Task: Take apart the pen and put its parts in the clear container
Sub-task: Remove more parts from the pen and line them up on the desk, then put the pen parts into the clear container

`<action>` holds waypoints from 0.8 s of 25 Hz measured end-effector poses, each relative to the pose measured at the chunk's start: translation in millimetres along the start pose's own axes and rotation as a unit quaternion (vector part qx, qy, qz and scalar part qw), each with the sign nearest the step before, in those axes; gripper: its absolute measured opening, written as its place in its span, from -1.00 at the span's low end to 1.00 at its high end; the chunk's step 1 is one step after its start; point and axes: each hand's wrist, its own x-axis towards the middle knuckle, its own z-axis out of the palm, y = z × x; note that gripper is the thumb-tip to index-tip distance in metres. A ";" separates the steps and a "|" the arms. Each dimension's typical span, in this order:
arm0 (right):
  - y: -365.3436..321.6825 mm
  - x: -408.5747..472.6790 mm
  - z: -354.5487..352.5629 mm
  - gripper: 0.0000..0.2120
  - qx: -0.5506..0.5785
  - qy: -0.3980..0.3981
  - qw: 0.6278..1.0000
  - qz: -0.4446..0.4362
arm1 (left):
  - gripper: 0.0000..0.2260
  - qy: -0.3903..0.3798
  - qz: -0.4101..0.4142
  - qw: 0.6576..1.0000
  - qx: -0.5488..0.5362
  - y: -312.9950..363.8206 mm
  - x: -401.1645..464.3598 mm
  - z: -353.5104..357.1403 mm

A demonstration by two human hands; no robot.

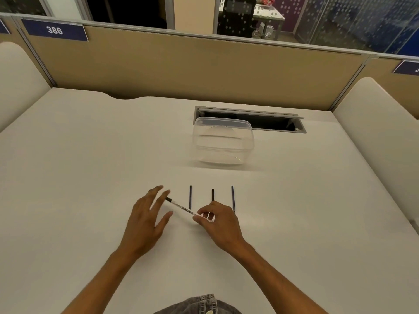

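Note:
A white pen (181, 207) with a dark tip and black lettering lies slanted just above the desk. My right hand (217, 219) pinches its near end between fingers and thumb. My left hand (147, 214) is open with fingers spread, its fingertips right at the pen's dark far tip; whether they touch it is unclear. Three thin dark pens lie parallel on the desk behind: one (190, 197) at the left, one (212, 194) in the middle partly behind my right hand, one (232, 198) at the right. The clear container (223, 141) stands open further back, with nothing in it.
The white desk (90, 166) stretches wide to both sides. A grey cable slot (272, 120) with an open flap sits right behind the container. A tan partition wall (181, 64) closes the far edge, with cream side panels left and right.

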 end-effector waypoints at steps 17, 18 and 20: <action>-4.6 57.0 20.1 -0.86 -0.070 0.044 0.994 0.073 | -0.47 0.006 0.092 0.996 0.018 1.0 22.3 -14.9; -5.7 60.9 23.3 -0.82 -0.119 0.041 0.990 0.064 | -0.48 0.009 0.091 0.996 0.018 0.6 22.7 -16.2; -9.6 67.7 30.0 -0.76 -0.177 0.029 0.982 0.060 | -0.48 0.011 0.091 0.996 0.022 0.2 22.9 -18.6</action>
